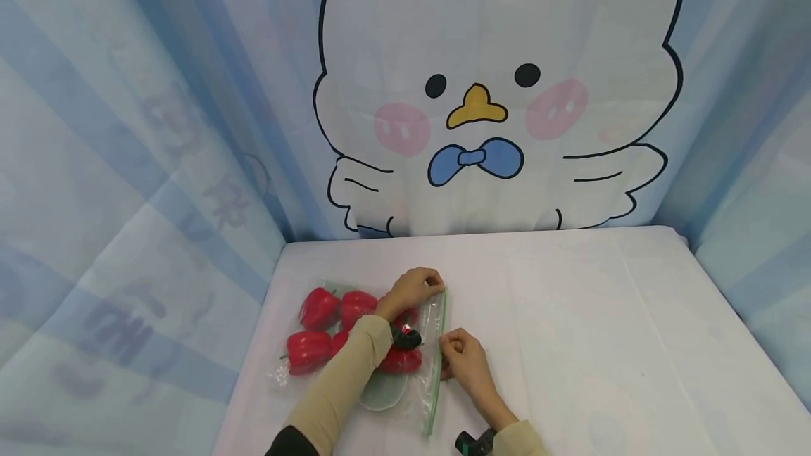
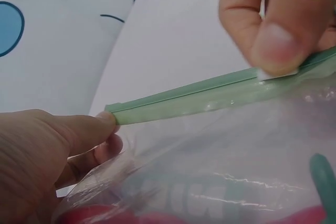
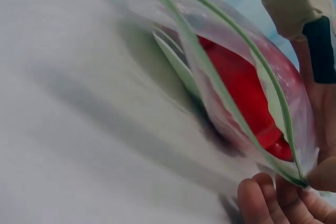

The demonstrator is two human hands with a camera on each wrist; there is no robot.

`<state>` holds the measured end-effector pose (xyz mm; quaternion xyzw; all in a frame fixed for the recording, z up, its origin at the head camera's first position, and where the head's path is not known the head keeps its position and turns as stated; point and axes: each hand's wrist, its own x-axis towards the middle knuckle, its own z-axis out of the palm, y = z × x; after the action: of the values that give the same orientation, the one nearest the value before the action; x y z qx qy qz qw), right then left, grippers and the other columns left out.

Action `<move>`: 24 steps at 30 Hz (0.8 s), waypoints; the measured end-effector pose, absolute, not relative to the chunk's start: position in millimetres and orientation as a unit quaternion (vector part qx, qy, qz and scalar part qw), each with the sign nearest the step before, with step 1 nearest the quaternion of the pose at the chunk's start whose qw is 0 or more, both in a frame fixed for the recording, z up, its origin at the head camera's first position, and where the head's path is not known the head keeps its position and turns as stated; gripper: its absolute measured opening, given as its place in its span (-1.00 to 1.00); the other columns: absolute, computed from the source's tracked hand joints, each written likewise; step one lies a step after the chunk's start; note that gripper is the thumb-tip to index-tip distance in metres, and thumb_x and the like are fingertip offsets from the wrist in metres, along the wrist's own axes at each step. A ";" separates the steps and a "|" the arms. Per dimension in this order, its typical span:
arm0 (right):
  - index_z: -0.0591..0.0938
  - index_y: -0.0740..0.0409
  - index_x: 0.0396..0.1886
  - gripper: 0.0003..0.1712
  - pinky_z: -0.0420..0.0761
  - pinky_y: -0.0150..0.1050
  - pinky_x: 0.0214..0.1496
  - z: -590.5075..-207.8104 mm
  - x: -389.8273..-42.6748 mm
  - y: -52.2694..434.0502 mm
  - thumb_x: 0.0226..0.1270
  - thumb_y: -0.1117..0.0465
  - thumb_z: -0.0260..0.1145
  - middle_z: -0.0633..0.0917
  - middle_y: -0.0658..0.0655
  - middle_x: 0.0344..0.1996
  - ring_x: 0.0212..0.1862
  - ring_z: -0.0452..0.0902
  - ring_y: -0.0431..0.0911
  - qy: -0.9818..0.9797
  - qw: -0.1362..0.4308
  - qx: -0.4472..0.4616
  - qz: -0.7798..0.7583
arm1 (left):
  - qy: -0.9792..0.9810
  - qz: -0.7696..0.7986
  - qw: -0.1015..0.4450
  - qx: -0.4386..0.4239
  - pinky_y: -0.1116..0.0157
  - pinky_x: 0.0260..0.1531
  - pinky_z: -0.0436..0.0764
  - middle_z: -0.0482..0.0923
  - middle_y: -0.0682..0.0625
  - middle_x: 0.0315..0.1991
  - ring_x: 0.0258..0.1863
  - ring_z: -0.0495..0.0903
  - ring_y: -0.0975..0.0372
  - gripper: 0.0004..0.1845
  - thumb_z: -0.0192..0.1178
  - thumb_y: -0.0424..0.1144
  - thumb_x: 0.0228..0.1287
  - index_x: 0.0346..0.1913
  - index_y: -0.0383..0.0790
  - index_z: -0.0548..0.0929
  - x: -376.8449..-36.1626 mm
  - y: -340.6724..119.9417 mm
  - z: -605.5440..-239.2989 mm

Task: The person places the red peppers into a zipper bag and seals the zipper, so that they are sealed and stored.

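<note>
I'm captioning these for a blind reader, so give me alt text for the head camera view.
Two hands pinch the green zip strip of a clear bag holding red peppers on a white table: the left hand at the far end, the right hand midway. Behind hangs a cartoon chick curtain.

Right hand (image 3: 286, 200) pinches the bag (image 3: 247, 85) of red peppers (image 3: 239, 90)

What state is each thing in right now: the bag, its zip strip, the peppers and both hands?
Zip bag: lying flat on the table, filled.
Green zip strip: closed at the left hand's end, gaping open beyond the right hand.
Red peppers: inside the bag, lying loose.
Left hand: pinches the strip's far end.
Right hand: pinches the strip partway along.
Table: covered with a white cloth.
</note>
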<state>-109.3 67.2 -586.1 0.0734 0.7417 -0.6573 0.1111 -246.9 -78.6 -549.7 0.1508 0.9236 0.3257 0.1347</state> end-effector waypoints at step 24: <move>0.52 0.44 -0.07 -0.74 0.76 -0.24 -0.45 -589.5 -42.6 72.5 0.59 0.24 0.20 0.60 0.01 -0.54 -0.54 0.59 -0.16 0.676 0.210 0.044 -0.705 | 0.925 0.325 0.136 0.146 0.14 0.03 0.60 0.74 0.01 -0.10 -0.13 0.59 0.22 -0.87 0.27 -0.11 0.48 -0.16 -0.06 0.74 -244.3 -78.3 -547.9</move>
<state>-42.6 72.5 -589.5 0.0439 0.6764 -0.7045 0.2104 -244.3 -78.3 -547.9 0.1456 0.9247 0.3245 0.1358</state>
